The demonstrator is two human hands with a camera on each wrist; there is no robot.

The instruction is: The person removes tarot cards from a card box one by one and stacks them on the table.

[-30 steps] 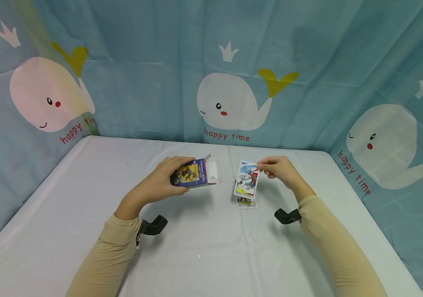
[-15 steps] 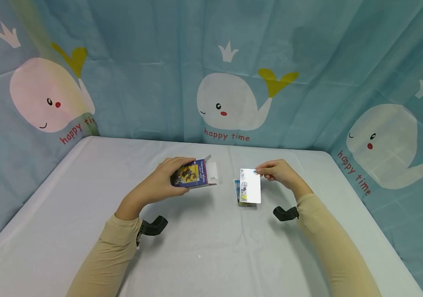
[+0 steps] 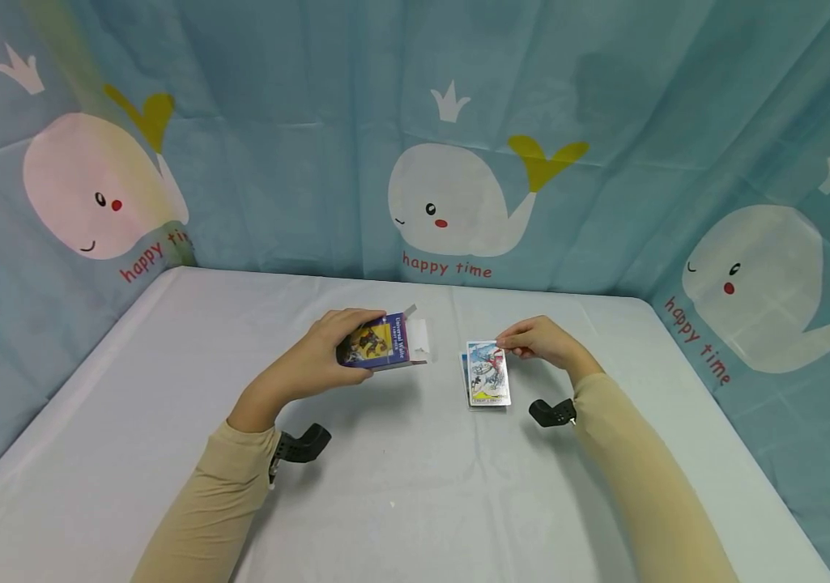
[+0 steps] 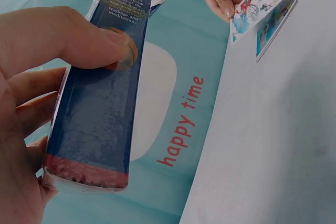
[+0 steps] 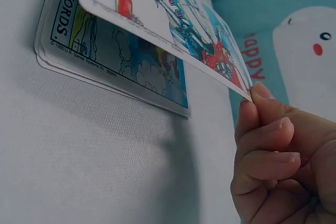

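Note:
My left hand [image 3: 316,352] grips a purple-blue tarot card box [image 3: 374,342] around its sides, tilted, with its flap end facing right. In the left wrist view the thumb presses on the box's dark blue narrow side [image 4: 94,124]. My right hand [image 3: 542,344] pinches one tarot card [image 3: 488,374] by its upper right corner, picture side up. That card is tilted just over a small stack of tarot cards [image 3: 465,372] on the table. In the right wrist view the stack [image 5: 121,72] shows the word "SWORDS", and a gap separates it from the raised card [image 5: 173,24].
The table has a white cloth [image 3: 393,502] over it. Behind it hangs a blue-green curtain [image 3: 298,162] printed with whales and "happy time". A black wrist camera mount sits on each forearm, the left mount [image 3: 304,444] and the right mount [image 3: 553,413].
My right hand has moved slightly down and left, lowering the card from above the stack to close over it; the card's tilt has changed. The left hand with the box stays in place.

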